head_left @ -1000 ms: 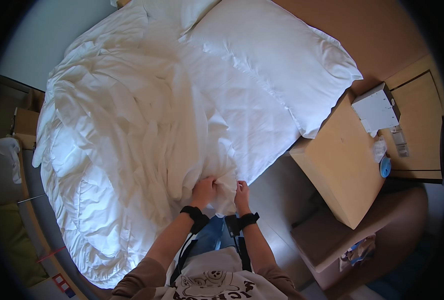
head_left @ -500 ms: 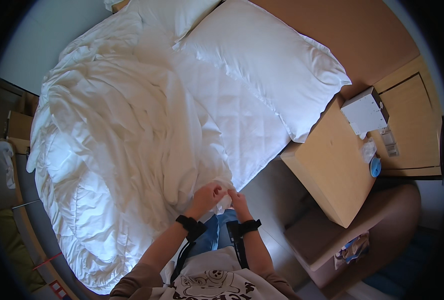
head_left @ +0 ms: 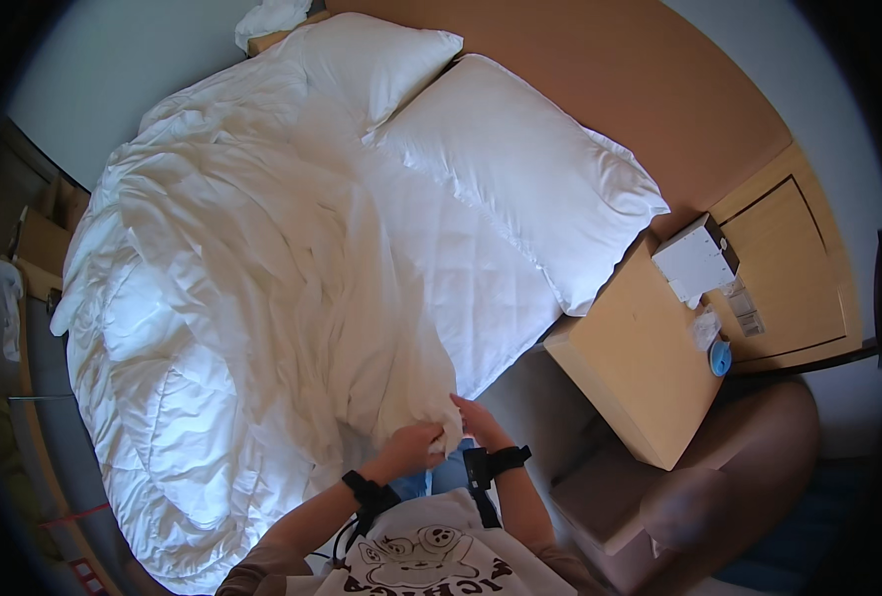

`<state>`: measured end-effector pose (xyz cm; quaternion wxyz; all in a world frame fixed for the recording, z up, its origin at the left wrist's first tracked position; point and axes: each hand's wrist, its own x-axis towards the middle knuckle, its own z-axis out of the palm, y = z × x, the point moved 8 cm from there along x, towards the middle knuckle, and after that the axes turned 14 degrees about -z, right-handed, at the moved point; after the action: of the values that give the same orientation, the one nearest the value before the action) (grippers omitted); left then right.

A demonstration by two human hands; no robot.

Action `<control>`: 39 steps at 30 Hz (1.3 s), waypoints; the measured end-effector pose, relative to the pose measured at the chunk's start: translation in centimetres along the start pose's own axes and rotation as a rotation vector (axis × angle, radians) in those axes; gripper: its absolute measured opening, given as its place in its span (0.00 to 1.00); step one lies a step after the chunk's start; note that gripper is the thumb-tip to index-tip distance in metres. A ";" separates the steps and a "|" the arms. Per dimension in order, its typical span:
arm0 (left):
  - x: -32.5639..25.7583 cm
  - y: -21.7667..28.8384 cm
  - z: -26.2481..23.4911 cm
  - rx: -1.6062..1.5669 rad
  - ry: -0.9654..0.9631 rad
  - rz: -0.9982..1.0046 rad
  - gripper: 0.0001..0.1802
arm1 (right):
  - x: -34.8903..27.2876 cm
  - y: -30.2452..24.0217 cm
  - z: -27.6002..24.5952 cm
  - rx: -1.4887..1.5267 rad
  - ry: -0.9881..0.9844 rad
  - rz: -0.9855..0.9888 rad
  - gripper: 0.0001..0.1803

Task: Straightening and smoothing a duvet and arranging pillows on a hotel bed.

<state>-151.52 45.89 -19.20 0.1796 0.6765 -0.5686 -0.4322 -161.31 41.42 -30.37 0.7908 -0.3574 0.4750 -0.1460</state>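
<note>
A white, heavily creased duvet (head_left: 292,288) covers the left and near part of the bed. Its near right corner comes up to my body, where my left hand (head_left: 409,452) is closed around the fabric. Just beside it, my right hand (head_left: 477,421) pinches the edge of the same corner, its fingertips partly hidden by the cloth. Black straps circle both wrists. Past the duvet's edge lies a white, quilted mattress cover (head_left: 491,298).
Two white pillows (head_left: 520,179) (head_left: 381,65) rest against the brown headboard (head_left: 650,79). To the right stands a wooden nightstand (head_left: 640,368) with a white box (head_left: 697,260) and a blue round item (head_left: 720,358). A brown chair (head_left: 749,477) sits near it.
Both hands have come nearer my body, the left one more, drawing the duvet corner along. My view has shifted, so more of the headboard and far pillow shows.
</note>
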 end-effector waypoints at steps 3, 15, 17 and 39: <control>-2.9 1.3 -0.2 0.050 -0.037 0.029 0.15 | -0.1 -5.2 0.6 -0.480 0.016 -0.272 0.25; -9.4 2.5 -6.5 -0.021 0.448 0.150 0.12 | -4.8 -10.4 6.7 -0.621 -0.008 -0.195 0.20; -9.7 2.3 -5.0 0.059 0.396 0.177 0.13 | -5.9 -7.0 7.8 -0.338 -0.242 0.094 0.27; -4.2 -12.0 -5.4 -0.497 0.476 -0.300 0.16 | -0.8 2.3 10.0 0.156 -0.259 -0.155 0.21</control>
<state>-139.74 51.94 -23.37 0.4002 0.7696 -0.2832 -0.4091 -153.40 47.77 -28.48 0.8571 -0.3464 0.3272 -0.1956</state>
